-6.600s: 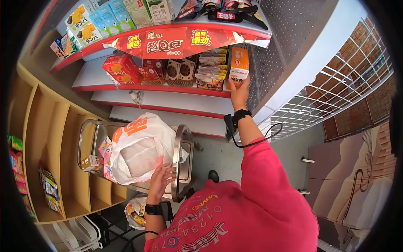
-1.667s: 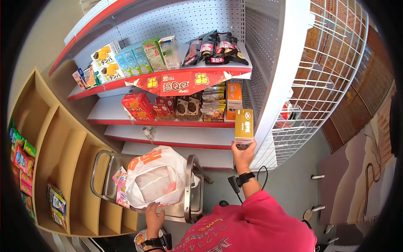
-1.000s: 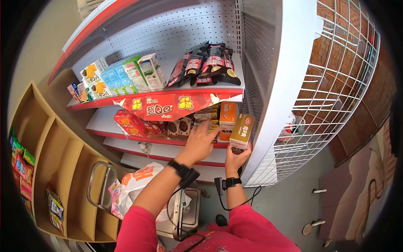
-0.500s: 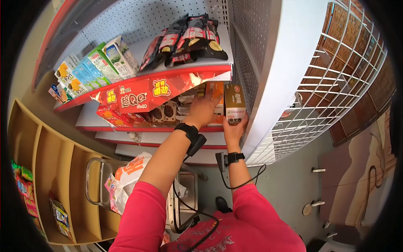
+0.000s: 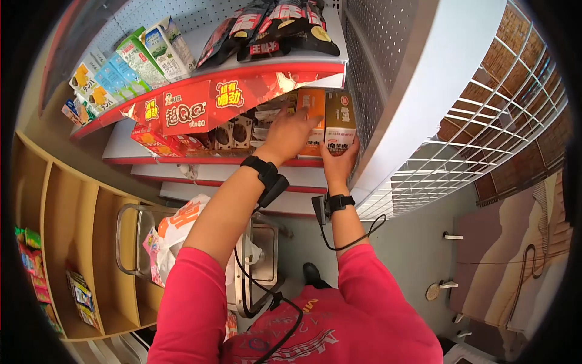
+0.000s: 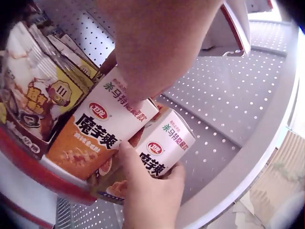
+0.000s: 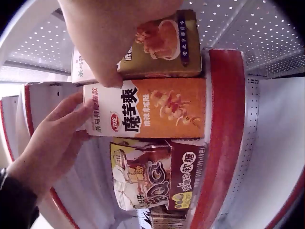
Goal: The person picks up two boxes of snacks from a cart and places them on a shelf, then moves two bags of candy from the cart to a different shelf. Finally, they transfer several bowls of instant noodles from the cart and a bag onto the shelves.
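Observation:
My right hand (image 5: 341, 162) grips the lower end of a gold box (image 5: 341, 115), thumb and fingers on opposite sides. This box stands upright at the shelf's right end, beside an orange box (image 5: 312, 103). The left hand (image 5: 290, 134) reaches under the red banner with fingers extended, touching the orange box. In the left wrist view, the right thumb lies between the gold box (image 6: 169, 136) and the orange box (image 6: 78, 148). Left fingers (image 7: 76, 112) rest at the orange box's white end in the right wrist view; its far side is hidden.
Bagged snacks (image 6: 38, 90) stand left of the orange box. Dark packets (image 5: 273, 30) lie on the shelf above, over a red banner (image 5: 188, 112). A perforated side panel (image 5: 379, 67) borders the right. Below are a metal cart (image 5: 264, 252) and a white bag (image 5: 182, 221).
From the cart side, my left hand has come up to the orange box. My right hand has brought the gold box leftward and inward on the shelf, beside the orange one.

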Tool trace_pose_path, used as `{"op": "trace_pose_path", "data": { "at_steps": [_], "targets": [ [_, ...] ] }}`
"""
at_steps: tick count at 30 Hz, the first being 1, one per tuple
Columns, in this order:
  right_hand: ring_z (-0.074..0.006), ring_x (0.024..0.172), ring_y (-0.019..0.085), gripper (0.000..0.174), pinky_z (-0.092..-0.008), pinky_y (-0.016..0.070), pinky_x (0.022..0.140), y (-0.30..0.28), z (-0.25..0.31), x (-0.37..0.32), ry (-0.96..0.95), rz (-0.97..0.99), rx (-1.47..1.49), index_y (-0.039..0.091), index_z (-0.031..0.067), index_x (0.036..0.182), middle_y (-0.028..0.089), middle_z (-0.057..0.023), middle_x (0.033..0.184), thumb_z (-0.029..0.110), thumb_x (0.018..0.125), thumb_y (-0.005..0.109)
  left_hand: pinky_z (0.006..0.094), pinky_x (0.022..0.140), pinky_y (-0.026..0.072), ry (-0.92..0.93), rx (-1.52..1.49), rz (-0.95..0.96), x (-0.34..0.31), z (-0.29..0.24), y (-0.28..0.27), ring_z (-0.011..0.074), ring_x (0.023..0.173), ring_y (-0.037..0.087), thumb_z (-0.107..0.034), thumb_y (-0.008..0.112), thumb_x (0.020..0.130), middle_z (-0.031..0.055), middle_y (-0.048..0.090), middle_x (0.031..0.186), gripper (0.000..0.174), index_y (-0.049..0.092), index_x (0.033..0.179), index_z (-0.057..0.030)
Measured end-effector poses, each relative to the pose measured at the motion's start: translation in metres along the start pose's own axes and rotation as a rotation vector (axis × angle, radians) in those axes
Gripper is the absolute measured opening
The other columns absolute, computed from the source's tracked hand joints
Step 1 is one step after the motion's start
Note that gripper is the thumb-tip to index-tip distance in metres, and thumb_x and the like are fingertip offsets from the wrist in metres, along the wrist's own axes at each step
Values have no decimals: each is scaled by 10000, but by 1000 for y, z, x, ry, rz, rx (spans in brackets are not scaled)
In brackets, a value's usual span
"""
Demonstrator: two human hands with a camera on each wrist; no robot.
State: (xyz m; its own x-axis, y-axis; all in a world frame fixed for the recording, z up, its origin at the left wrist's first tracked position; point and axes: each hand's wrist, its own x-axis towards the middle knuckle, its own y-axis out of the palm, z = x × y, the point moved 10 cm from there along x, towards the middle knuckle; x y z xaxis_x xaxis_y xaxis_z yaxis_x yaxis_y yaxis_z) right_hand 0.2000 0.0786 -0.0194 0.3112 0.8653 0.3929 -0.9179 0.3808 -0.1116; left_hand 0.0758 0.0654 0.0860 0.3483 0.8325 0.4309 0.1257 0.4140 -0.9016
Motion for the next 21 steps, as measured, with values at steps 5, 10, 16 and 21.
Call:
{"op": "trace_pose_path", "data": {
  "at_steps": [5, 10, 16, 21],
  "targets": [
    [-238, 993, 468, 492, -320, 385, 831, 11, -26, 0, 92, 130, 256, 344, -1, 1200, 455, -162, 1094, 229, 816, 547, 508, 960, 256, -8, 16, 89, -2, 4, 5, 264, 951, 531, -222, 559, 762, 122, 525, 1073, 374, 503, 1131, -195],
    [-183, 891, 520, 487, -268, 400, 784, 0, -23, 11, 347, 39, 437, 463, -7, 1098, 501, -98, 1053, 387, 914, 243, 565, 932, 230, -58, 97, 240, 8, -3, 0, 289, 1040, 478, -346, 514, 794, 151, 486, 1119, 435, 437, 1201, -211],
    [-166, 861, 540, 495, -261, 409, 768, 12, -36, 12, 503, 86, 511, 495, -18, 1059, 547, -102, 1004, 399, 909, 276, 530, 885, 307, 2, 158, 104, 10, -8, 10, 305, 988, 494, -357, 512, 794, 166, 480, 1071, 477, 413, 1227, -182],
    [-138, 799, 562, 518, -236, 450, 645, 24, -71, 24, 357, 48, 524, 525, -10, 1028, 582, -98, 922, 419, 905, 263, 482, 831, 367, 17, 128, 86, 5, -1, 9, 272, 922, 527, -296, 531, 793, 142, 493, 1027, 459, 426, 1208, -128]
  ]
}}
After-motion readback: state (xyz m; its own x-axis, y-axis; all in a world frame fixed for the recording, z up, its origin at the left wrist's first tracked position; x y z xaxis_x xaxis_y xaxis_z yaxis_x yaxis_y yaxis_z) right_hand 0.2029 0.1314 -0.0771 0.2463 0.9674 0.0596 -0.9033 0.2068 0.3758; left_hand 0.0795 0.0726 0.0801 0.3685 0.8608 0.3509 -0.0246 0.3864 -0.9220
